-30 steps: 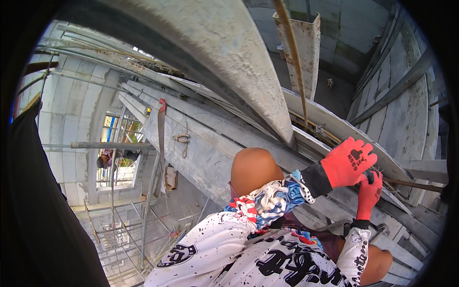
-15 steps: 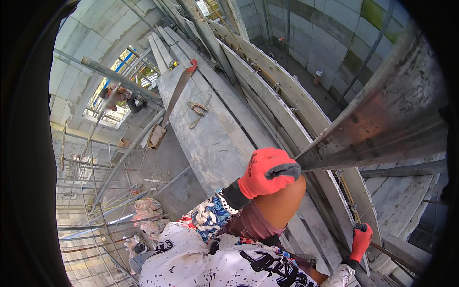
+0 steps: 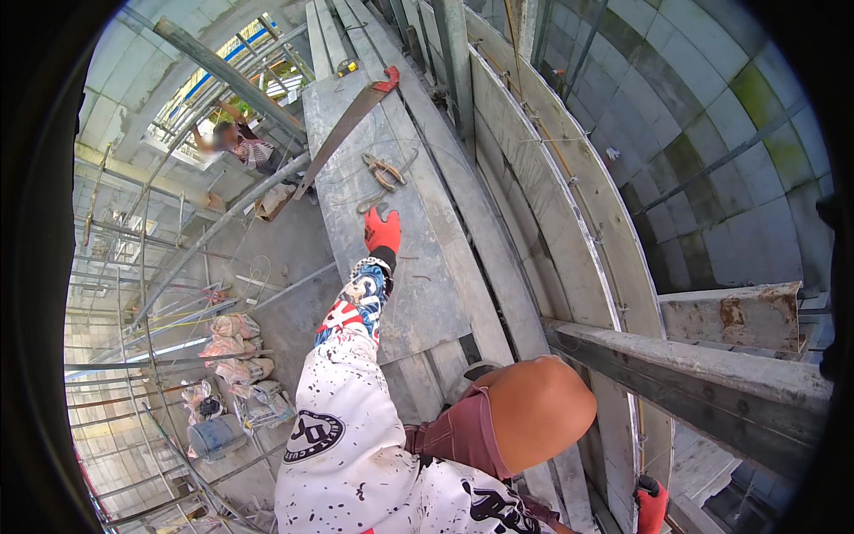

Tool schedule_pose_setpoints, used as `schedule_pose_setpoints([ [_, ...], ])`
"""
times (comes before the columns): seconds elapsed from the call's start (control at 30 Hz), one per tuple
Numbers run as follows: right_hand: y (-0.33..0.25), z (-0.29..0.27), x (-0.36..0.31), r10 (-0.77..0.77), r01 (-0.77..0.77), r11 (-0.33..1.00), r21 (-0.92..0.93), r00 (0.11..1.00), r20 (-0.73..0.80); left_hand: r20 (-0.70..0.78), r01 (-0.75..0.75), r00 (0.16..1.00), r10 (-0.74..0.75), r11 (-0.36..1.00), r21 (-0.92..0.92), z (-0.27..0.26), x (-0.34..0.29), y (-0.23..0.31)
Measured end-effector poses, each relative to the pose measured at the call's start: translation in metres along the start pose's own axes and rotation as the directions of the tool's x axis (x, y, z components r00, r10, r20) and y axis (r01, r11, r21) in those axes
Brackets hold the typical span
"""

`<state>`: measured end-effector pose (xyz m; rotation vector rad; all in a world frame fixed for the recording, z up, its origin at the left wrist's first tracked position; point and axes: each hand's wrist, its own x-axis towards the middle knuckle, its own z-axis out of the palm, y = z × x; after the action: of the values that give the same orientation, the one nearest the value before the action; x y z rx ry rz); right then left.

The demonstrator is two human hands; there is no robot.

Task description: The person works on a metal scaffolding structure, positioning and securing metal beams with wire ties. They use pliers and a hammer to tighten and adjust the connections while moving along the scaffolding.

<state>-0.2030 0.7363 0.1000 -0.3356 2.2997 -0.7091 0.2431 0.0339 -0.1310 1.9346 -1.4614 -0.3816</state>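
Observation:
My left hand (image 3: 382,231), in a red and black glove, reaches out over the grey board (image 3: 418,303) with its fingers apart. Its fingertips are beside a small wire loop (image 3: 367,205), just short of the pliers (image 3: 384,171). Beyond them lies a handsaw (image 3: 342,133) with a red handle, its blade slanting over the board's left edge. At the lower right, my right hand (image 3: 651,507), gloved alike, is curled at the top edge of an upright formwork panel (image 3: 614,392). The picture's lower edge cuts off part of it.
A yellow and black tape measure (image 3: 347,67) sits at the board's far end. A metal beam (image 3: 694,360) crosses at right. Scaffold poles (image 3: 222,236) and filled sacks (image 3: 236,347) are lower down at left. Another person (image 3: 240,142) works by the window opening.
My left hand has moved from above my knee, forward and left to the pliers and wire loop, its fingers spreading. The view has shifted, and my right hand now shows nearer the lower edge.

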Motion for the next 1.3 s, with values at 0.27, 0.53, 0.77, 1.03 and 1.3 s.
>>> schedule_pose_setpoints([
  [0.27, -0.015, 0.004, -0.007, 0.006, 0.003, 0.911, -0.412, 1.0, 0.021, 0.173, 0.045, 0.983, -0.061, 0.995, 0.092, 0.025, 0.127, -0.059],
  [0.53, 0.02, 0.013, -0.002, 0.191, -0.196, 0.98, -0.037, 0.977, -0.098, 0.393, -0.103, 0.913, -0.112, 0.867, 0.487, 0.058, 0.167, -0.043],
  [0.77, 0.021, 0.009, 0.007, 0.201, -0.211, 0.974, -0.089, 0.974, -0.107, 0.355, -0.113, 0.928, -0.115, 0.82, 0.561, 0.054, 0.152, -0.046],
  [1.03, 0.024, 0.006, 0.007, 0.22, -0.221, 0.974, -0.046, 0.975, -0.034, 0.151, -0.212, 0.976, 0.156, 0.841, 0.497, 0.018, 0.097, -0.027],
  [1.3, -0.041, -0.047, -0.031, 0.247, -0.262, 0.948, -0.182, 0.964, -0.103, 0.28, -0.313, 0.934, 0.221, 0.885, 0.345, -0.035, -0.053, -0.056],
])
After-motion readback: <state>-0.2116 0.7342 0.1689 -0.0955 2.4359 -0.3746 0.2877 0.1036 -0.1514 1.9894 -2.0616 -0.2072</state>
